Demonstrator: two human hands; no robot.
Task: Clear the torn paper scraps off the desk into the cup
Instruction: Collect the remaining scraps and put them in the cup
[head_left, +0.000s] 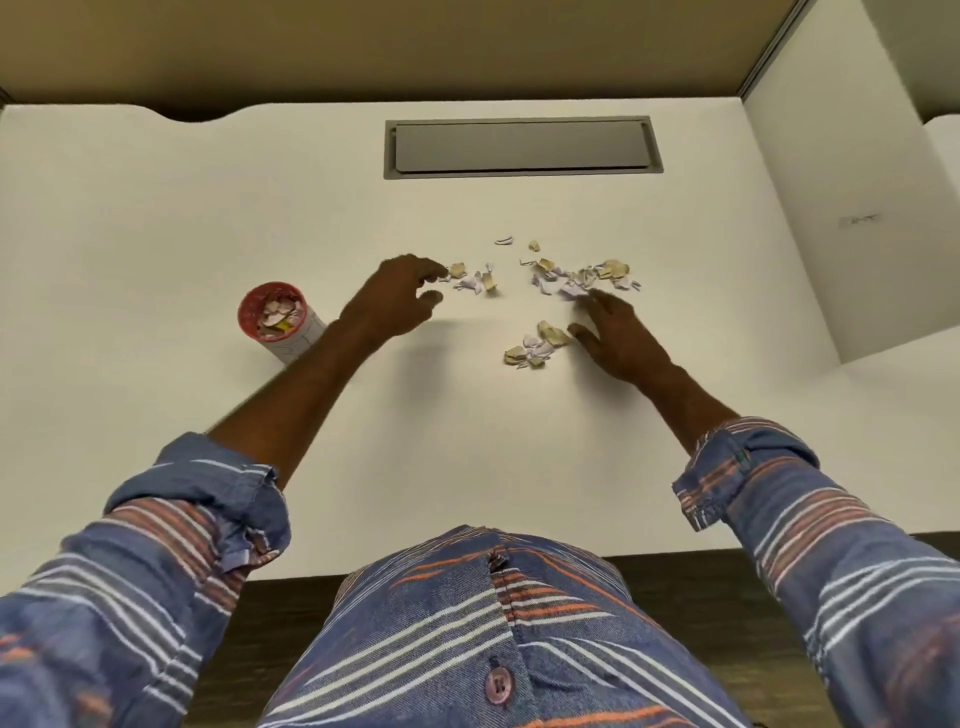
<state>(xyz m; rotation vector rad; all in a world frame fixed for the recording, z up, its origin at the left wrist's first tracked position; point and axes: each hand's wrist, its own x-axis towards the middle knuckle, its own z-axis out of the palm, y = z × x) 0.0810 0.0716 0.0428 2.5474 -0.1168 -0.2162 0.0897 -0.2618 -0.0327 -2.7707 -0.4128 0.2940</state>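
Torn paper scraps lie on the white desk (156, 218) in three loose groups: a small left cluster (475, 279), a wider right cluster (582, 274) and a nearer pile (535, 347). A red-rimmed paper cup (278, 319) with scraps inside stands at the left. My left hand (397, 299) hovers with fingers relaxed and spread, its fingertips at the left cluster, holding nothing. My right hand (618, 332) lies flat with straight fingers between the right cluster and the near pile, its fingertips touching scraps.
A grey rectangular cable hatch (522, 148) is set into the desk at the back. A white partition wall (831, 182) bounds the desk on the right. The desk's front edge runs just before my striped shirt.
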